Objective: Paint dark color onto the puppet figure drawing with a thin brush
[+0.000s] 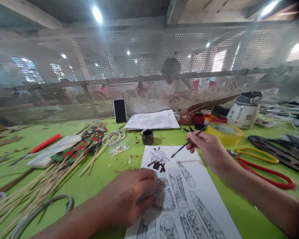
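Observation:
A white sheet [201,176] printed with black line drawings lies before me on the green table. Its uppermost figure [159,157] has parts filled in dark. My left hand [137,191] rests on the sheet's left side, fingers bent, thumb apart from them, nothing held. In my right hand [206,146] is a thin paintbrush [185,145], pinched between thumb and fingers. Its dark tip points down-left, just right of the uppermost figure; whether it touches the paper I cannot tell. Beyond the sheet's top edge stands a small open jar [148,136] of dark paint.
Left lie thin wooden sticks [42,186], a red-handled tool [45,143] and cable coils. Behind are a phone [120,111], more drawings [153,120] and a mesh screen [89,73]. Tape [224,133], scissors [266,172], a bottle [245,111], paint pots and a palette [279,152] sit right.

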Demonstrator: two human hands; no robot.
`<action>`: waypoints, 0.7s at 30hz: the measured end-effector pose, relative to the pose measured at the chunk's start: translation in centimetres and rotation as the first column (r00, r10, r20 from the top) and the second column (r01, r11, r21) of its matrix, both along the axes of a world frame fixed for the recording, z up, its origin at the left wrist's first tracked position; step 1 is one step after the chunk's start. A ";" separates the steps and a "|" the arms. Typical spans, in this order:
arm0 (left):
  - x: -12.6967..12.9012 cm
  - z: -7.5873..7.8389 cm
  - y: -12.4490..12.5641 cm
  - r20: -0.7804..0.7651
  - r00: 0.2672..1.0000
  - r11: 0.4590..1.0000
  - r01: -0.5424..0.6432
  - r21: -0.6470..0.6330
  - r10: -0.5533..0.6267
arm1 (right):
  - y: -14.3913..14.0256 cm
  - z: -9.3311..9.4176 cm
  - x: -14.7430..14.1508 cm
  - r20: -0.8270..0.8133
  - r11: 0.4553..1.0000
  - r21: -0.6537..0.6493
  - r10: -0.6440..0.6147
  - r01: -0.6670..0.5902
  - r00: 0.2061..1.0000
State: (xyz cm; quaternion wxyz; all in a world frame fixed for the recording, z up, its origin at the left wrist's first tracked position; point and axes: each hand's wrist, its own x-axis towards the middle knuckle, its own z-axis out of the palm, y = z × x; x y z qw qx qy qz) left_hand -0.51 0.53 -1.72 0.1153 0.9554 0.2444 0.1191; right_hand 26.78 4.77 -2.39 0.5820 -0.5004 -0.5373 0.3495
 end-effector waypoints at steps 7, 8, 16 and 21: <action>0.0 0.0 0.0 -0.058 0.998 0.999 -0.029 -0.028 0.027 | -0.6 0.3 -0.4 0.010 1.000 0.008 0.013 -0.013 1.000; 0.0 -0.1 0.0 -0.068 0.997 0.999 -0.031 -0.033 0.028 | -0.7 0.4 -0.5 0.005 1.000 0.012 0.014 -0.014 1.000; -0.1 0.0 0.1 -0.060 0.998 1.000 -0.022 -0.002 0.022 | -0.7 0.5 -0.4 0.015 0.999 0.043 0.010 -0.010 1.000; 0.0 0.1 0.1 -0.050 0.998 1.000 -0.030 0.000 0.030 | -0.7 0.6 -0.3 0.008 0.998 0.053 0.034 -0.034 0.999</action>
